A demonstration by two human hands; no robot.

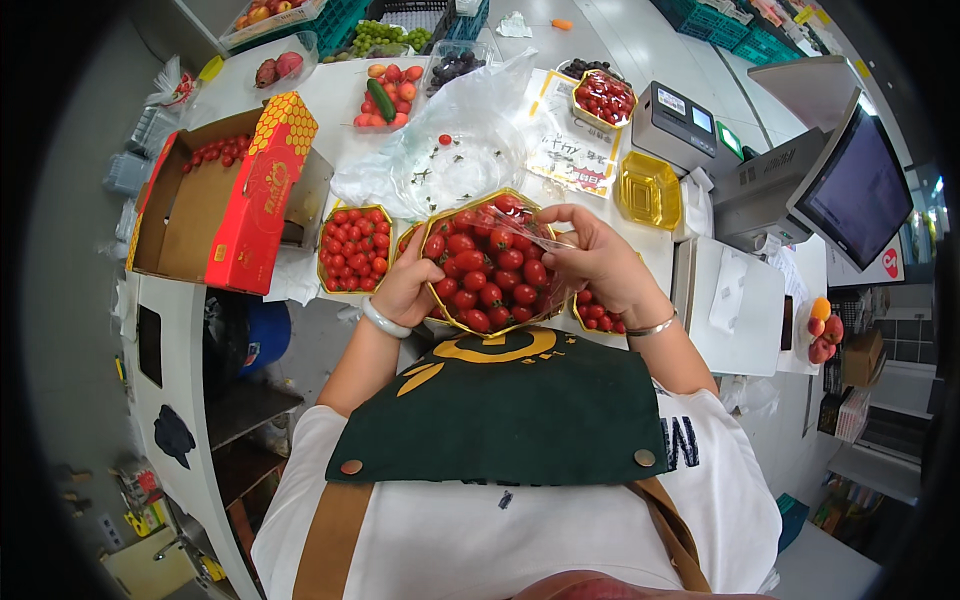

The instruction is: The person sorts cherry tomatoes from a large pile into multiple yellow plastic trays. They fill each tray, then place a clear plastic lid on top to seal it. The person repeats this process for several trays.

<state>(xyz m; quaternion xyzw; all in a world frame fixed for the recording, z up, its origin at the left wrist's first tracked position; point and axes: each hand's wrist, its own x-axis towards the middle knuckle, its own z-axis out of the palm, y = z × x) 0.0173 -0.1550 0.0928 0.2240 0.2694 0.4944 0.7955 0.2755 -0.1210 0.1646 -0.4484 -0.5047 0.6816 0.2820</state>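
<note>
Close to my chest is a gold-rimmed plastic tray heaped with cherry tomatoes. My left hand grips its left side, the thumb over the rim. At the upper right of the tray, my right hand pinches a sheet of clear film between thumb and fingers. The film lies partly over the tomatoes. Another tray of cherry tomatoes sits on the counter left of my left hand. Under my right wrist more tomatoes show in a tray that is partly hidden.
A red carton with a few tomatoes stands left. Beyond the tray lies a clear plastic bowl with one tomato and stem bits. An empty gold tray, a label printer, a wrapped tomato tray and a monitor are right.
</note>
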